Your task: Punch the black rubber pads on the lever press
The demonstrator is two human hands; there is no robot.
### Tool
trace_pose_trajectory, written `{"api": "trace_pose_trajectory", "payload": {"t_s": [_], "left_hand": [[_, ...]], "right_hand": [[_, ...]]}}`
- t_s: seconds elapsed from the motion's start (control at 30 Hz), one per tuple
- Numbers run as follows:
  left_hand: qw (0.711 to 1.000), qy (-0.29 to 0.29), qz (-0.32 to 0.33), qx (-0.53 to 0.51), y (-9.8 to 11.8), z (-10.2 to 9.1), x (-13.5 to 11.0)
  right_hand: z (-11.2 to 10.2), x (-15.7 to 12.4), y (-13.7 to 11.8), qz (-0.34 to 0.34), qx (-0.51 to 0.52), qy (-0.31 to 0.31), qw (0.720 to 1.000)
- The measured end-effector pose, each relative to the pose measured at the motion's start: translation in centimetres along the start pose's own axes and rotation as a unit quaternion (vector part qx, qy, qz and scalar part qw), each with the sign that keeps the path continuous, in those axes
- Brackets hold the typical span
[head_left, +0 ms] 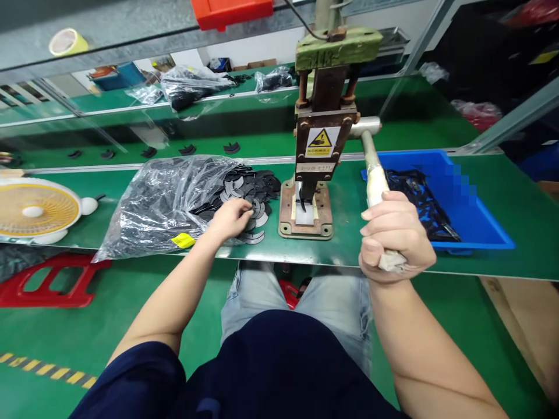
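Observation:
My right hand (396, 235) is wrapped around the wrapped lever handle (374, 169) of a hand press (323, 139). The handle slants down toward me from the press's right side. My left hand (232, 219) is over a pile of curved black pieces (257, 189), thumb and fingertips closed together on a curved black piece (258, 207). The pile spills from the mouth of a clear plastic bag (152, 203). Under the press ram, a small dark curved part shows above the pale plate (304, 216) on the base.
A blue bin (484, 218) with black parts stands right of the press. A fan (32, 210) lies at the left. Several curved pieces sit in a row on the belt behind, including a piece (231, 148). A metal shelf with a tape roll (67, 42) hangs above.

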State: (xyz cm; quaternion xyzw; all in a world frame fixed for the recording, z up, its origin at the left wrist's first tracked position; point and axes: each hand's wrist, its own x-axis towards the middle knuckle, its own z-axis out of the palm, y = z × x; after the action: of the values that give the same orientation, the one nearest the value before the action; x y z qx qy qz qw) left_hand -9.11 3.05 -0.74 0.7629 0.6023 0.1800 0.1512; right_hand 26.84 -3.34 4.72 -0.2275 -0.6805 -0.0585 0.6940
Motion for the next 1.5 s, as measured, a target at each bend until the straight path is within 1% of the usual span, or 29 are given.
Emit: {"api": "trace_pose_trajectory", "payload": {"t_s": [0.07,0.13,0.2,0.33,0.47,0.53,0.57,0.67,0.73,0.77,0.83,0.9,0.93,1.0,1.03,1.07,1.1,1.17,1.27,1.37,1.5], "left_hand": [[0.996,0.012,-0.028,0.08,-2.2,-1.3,0.0],[0.991,-0.004,-0.034,0.129,-3.2,-1.9,0.4],[0.986,-0.03,-0.028,0.162,-3.2,-1.9,1.1],[0.974,-0.076,-0.024,0.212,-2.0,-1.0,2.5],[0.962,-0.086,-0.003,0.26,-1.4,-0.6,3.4],[0.959,-0.08,0.004,0.273,-1.5,-0.9,3.5],[0.959,-0.067,0.007,0.275,-1.5,-1.2,3.6],[0.965,0.013,0.018,0.262,-1.5,-2.3,3.4],[0.972,0.053,0.025,0.227,-1.0,-3.1,3.1],[0.979,0.058,0.028,0.195,-0.7,-3.3,2.9],[0.994,0.045,0.035,0.098,0.2,-3.4,2.5],[0.998,0.007,0.044,-0.036,1.3,-2.9,2.2],[0.993,-0.022,0.048,-0.108,1.8,-2.5,2.1],[0.968,-0.085,0.053,-0.23,2.6,-1.2,2.2],[0.955,-0.104,0.051,-0.274,2.9,-0.3,2.4],[0.945,-0.108,0.043,-0.305,3.3,0.6,2.8],[0.939,-0.098,0.033,-0.328,3.6,1.6,3.2],[0.928,-0.058,0.011,-0.367,4.2,3.5,4.3],[0.902,-0.022,-0.019,-0.431,5.2,5.5,5.9],[0.885,-0.028,-0.059,-0.46,5.9,6.3,7.2],[0.883,-0.062,-0.074,-0.46,6.3,7.0,8.0]], "right_hand": [[0.1,0.0,0.1,-0.001,0.002,0.004,1.0],[0.1,0.0,0.1,-0.001,0.005,0.005,1.0],[0.1,0.0,0.0,0.001,0.006,0.005,1.0],[0.1,0.0,-0.3,0.013,-0.003,0.003,1.0],[0.0,0.0,-0.5,0.023,-0.014,-0.004,1.0],[0.0,0.0,-0.6,0.026,-0.02,-0.003,0.999],[0.0,0.0,-0.6,0.026,-0.02,-0.001,0.999],[0.1,0.0,-0.5,0.019,-0.016,0.001,1.0],[0.1,0.0,-0.4,0.015,-0.012,0.003,1.0],[0.2,0.0,-0.4,0.014,-0.011,0.004,1.0],[0.2,0.1,-0.5,0.014,-0.01,0.006,1.0],[0.2,0.1,-0.5,0.018,-0.01,0.005,1.0],[0.2,0.1,-0.6,0.018,-0.01,0.004,1.0],[0.2,0.1,-0.7,0.02,-0.009,0.002,1.0],[0.2,0.2,-0.7,0.021,-0.009,0.001,1.0],[0.2,0.2,-0.8,0.023,-0.01,0.0,1.0],[0.2,0.2,-0.8,0.025,-0.011,0.0,1.0],[0.2,0.2,-0.9,0.029,-0.013,0.0,1.0],[0.2,0.2,-0.9,0.029,-0.015,-0.001,0.999],[0.3,0.1,-0.8,0.024,-0.017,0.003,1.0],[0.4,0.2,-0.7,0.024,-0.02,0.006,0.999]]}}
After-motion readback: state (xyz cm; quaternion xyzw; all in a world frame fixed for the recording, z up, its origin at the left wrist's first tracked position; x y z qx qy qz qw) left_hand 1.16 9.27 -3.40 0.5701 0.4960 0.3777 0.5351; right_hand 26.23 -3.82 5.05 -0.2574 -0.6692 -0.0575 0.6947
